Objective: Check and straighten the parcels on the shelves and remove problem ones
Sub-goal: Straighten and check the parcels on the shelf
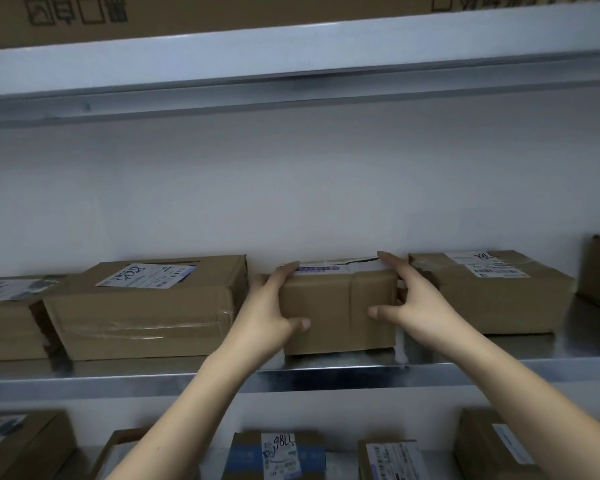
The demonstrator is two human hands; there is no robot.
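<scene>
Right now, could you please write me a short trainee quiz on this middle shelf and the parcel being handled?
1. True or false: both hands grip the small middle box.
2. Which neighbour carries a label with handwriting: A) the wide box to its left, B) the box to its right, C) both?
3. Fill in: the middle box rests on the ____ shelf.

Key:
1. True: the left hand holds its left end and the right hand its right end, fingers over the top edge.
2. C.
3. Metal.
</scene>
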